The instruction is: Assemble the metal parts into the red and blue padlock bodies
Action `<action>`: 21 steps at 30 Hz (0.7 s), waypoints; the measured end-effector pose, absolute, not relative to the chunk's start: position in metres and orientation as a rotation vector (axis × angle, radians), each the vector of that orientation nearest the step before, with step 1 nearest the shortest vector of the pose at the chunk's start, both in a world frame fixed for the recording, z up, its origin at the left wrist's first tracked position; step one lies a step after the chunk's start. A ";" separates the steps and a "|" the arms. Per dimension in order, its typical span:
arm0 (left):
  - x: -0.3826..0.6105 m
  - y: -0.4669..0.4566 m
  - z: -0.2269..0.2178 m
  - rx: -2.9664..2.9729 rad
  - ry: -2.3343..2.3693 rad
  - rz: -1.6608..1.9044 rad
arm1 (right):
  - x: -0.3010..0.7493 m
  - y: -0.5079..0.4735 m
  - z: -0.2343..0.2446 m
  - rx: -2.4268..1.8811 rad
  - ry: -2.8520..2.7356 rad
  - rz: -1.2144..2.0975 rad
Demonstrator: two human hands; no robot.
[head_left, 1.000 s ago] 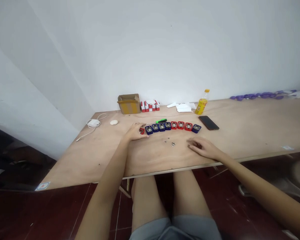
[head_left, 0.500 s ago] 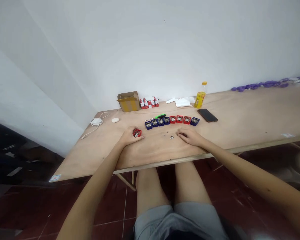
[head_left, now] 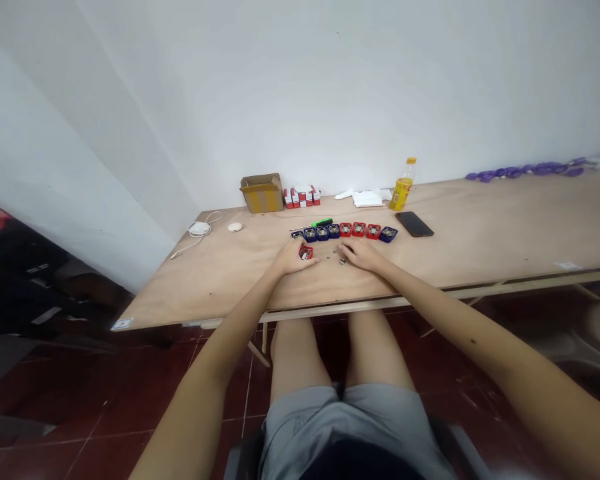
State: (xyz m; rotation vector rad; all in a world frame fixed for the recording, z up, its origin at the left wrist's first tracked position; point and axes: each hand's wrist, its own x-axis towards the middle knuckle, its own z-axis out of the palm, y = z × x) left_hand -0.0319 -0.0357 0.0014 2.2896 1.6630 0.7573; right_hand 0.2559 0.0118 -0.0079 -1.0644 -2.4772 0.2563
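My left hand (head_left: 291,258) is closed around a small red plastic housing (head_left: 307,249), whose open side with metal and white parts inside faces up. It sits just in front of the left end of a curved row of similar blue housings (head_left: 322,233) and red housings (head_left: 359,229). My right hand (head_left: 361,255) rests on the table with fingers curled together, its fingertips beside a small metal piece (head_left: 342,261). Whatever may be between those fingers is too small to make out. Tiny bits lie between my two hands.
Behind the row lies a green-and-black screwdriver (head_left: 322,222). Along the wall stand a cardboard box (head_left: 263,195), red-and-white small boxes (head_left: 303,196), white papers (head_left: 368,199) and a yellow bottle (head_left: 401,192). A phone (head_left: 415,224) lies right, a white charger with cable (head_left: 199,229) left.
My left hand has moved right with the red housing, closer to the row. My right hand has shifted left, to the small metal piece. The view has tilted slightly.
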 end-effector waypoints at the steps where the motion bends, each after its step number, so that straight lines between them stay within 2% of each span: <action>1: -0.031 -0.036 0.002 2.286 1.677 0.731 | 0.254 0.013 -0.008 -1.085 -2.474 0.256; 21: -0.007 -0.027 -0.008 2.268 2.132 0.485 | 0.231 0.026 -0.003 -1.361 -2.407 0.390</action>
